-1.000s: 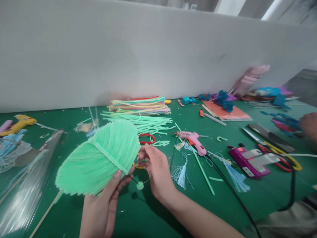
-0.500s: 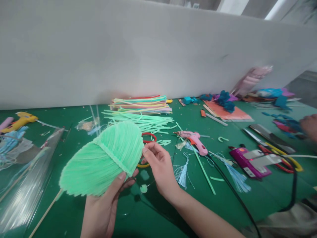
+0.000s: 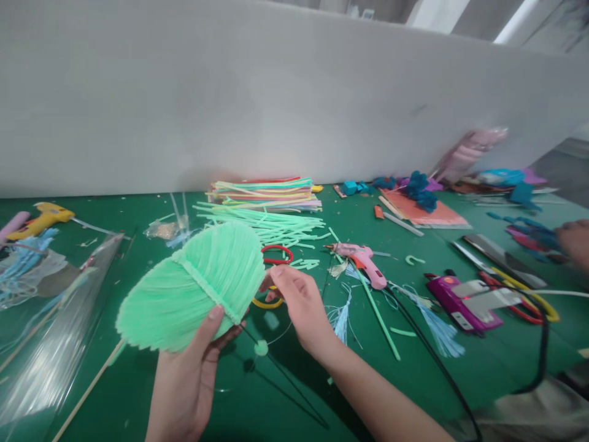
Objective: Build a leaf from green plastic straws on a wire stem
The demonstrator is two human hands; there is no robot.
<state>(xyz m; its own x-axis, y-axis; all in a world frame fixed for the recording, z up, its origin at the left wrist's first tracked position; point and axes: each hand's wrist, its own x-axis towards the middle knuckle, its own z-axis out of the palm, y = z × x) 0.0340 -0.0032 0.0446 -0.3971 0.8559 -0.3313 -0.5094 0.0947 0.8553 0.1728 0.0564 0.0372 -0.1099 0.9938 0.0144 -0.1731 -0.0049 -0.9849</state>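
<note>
My left hand [image 3: 196,362] grips a fuzzy light-green leaf-shaped fan [image 3: 184,288] by its lower right edge, thumb on top and fingers beneath. It is built of pipe cleaners laid side by side, with a raised rib across it. My right hand [image 3: 299,301] is closed in a pinch just right of the fan; the fingertips are partly hidden. From under this hand a thin thread [image 3: 281,334] runs to a small green bead-like piece [image 3: 261,348] hanging below the fan. Behind the right hand lie scissors with red and yellow handles [image 3: 277,253].
Green pipe cleaners [image 3: 271,227] and a multicoloured bundle [image 3: 267,193] lie behind. Rightward are a pink glue gun [image 3: 363,261], blue tassels [image 3: 432,325], a purple power strip [image 3: 464,307] and a black cable [image 3: 432,362]. Another person's hand [image 3: 575,242] is at far right. A yellow glue gun [image 3: 43,220] lies left.
The fan has shifted slightly up and tilted a little in my left hand. My right hand has moved slightly right, and more of the thread and dangling green piece shows.
</note>
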